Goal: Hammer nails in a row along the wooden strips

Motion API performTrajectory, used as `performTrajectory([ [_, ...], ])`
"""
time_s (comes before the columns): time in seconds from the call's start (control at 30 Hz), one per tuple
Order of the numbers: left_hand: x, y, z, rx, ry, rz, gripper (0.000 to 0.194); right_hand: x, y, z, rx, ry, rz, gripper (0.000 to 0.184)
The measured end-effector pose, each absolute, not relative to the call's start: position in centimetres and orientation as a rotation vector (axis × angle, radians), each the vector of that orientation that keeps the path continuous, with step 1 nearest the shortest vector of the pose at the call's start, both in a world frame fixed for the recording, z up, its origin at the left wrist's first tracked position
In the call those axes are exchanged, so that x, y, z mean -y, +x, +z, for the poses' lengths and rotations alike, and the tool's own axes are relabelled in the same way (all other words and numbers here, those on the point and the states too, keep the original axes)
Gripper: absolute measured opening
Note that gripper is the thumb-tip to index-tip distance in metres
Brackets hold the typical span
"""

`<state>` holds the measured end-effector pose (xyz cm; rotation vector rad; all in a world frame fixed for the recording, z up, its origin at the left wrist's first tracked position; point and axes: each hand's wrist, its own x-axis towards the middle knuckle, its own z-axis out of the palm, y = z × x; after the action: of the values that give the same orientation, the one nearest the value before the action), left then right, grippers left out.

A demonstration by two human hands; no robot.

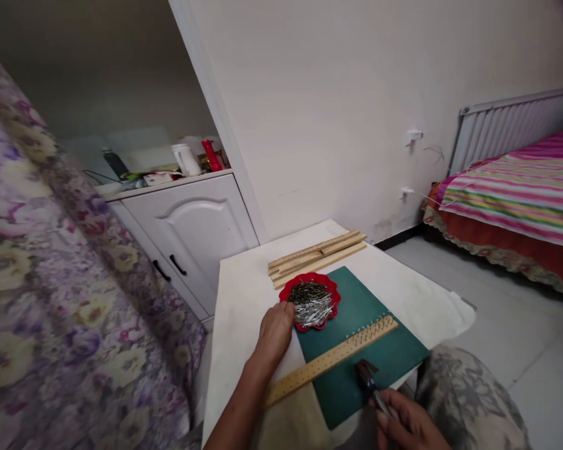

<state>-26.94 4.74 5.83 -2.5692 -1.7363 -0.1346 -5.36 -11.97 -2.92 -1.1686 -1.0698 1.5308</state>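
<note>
Left fingers (289, 309) sit at the bowl (285, 292), apart or together I cannot tell; pressing its rim could spill nails (312, 306). Right fingers (398, 409) wrap the hammer (371, 385); the strip (328, 360) between, unheld, could skid if struck.

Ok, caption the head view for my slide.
Left hand at a red bowl of nails, right hand holding a hammer near a partly nail-studded wooden strip.

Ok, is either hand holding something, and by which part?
The right hand holds the dark-headed hammer by its handle; the left hand is at the red scalloped bowl, grip unclear.
</note>
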Motion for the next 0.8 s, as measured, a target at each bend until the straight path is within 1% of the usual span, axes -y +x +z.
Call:
performTrajectory([
  [0.13,0.1,-26.4,4.9,1.769,-2.721,-0.369,0.022,12.2,-5.6,-2.4,1.018,-1.120,1.433,0.042],
  [0.23,4.4,-25.0,2.4,1.697,-2.916,-0.394,0.020,12.2,-5.8,-1.9,0.946,-1.104,1.364,0.038],
  [0.3,6.7,-24.1,0.7,1.490,-2.999,-0.403,0.020,12.3,-5.9,-1.6,0.935,-1.095,1.340,0.036],
  [0.33,7.5,-23.6,0.0,1.366,-3.038,-0.363,0.017,12.4,-6.0,-1.5,0.944,-1.087,1.335,0.035],
  [0.4,8.5,-23.0,-0.9,1.232,-3.022,-0.326,0.013,12.6,-6.1,-1.4,0.961,-1.079,1.328,0.032],
  [0.5,8.9,-22.6,-1.3,1.183,-2.963,-0.325,0.015,13.2,-6.2,-1.1,0.971,-1.112,1.292,0.030],
  [0.6,9.0,-22.5,-1.0,1.194,-3.000,-0.404,0.017,13.5,-6.1,-1.0,0.944,-1.154,1.290,0.032],
  [0.67,9.1,-22.3,-0.7,1.277,-3.102,-0.564,0.017,13.4,-5.9,-0.9,0.905,-1.168,1.317,0.035],
  [0.7,9.2,-22.1,-0.6,1.367,-3.160,-0.702,0.017,13.4,-5.7,-0.9,0.883,-1.170,1.324,0.036],
  [0.73,9.3,-21.9,-0.5,1.497,-3.211,-0.889,0.015,13.3,-5.6,-0.9,0.863,-1.164,1.330,0.037],
  [0.8,9.6,-21.1,-0.4,1.843,-3.236,-1.413,0.008,13.2,-5.3,-1.0,0.824,-1.138,1.330,0.037],
])
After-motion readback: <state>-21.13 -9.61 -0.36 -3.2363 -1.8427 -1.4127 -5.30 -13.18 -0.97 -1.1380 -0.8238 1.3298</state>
